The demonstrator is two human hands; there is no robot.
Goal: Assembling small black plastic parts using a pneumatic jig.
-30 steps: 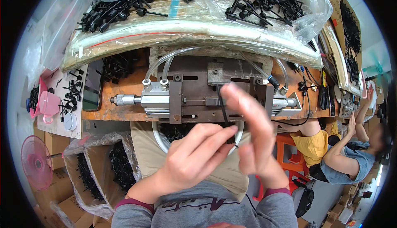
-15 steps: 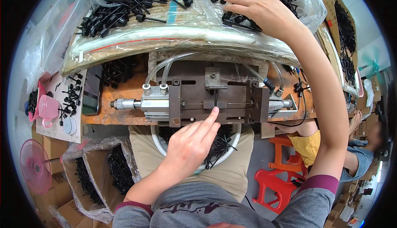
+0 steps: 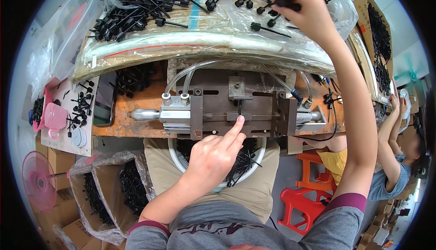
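My left hand (image 3: 213,157) reaches up to a small pneumatic press fixture (image 3: 217,109), index finger stretched out and its tip against the lower end of a thin black rod (image 3: 240,108) seated in the middle clamp. The hand grips nothing; its other fingers are partly bent. At the upper right, my right hand (image 3: 306,12) is closed round a black plastic part (image 3: 288,4), whose thick dark end shows between the fingers. Below that hand, loose black plastic parts with thin stems (image 3: 271,28) lie on a plastic-covered cardboard surface (image 3: 222,23).
A white-rimmed basket (image 3: 262,159) of black parts stands on my lap, under the fixture. Clear air hoses (image 3: 200,62) arch over the bench. Open boxes (image 3: 109,191) sit low left, near a pink fan (image 3: 41,182). A red stool (image 3: 302,207) and another person (image 3: 393,173) are right.
My right hand has lifted off the pile and closed round a black part, moving slightly up and right. My left fingertip stays at the clamp. The other person's arms have risen.
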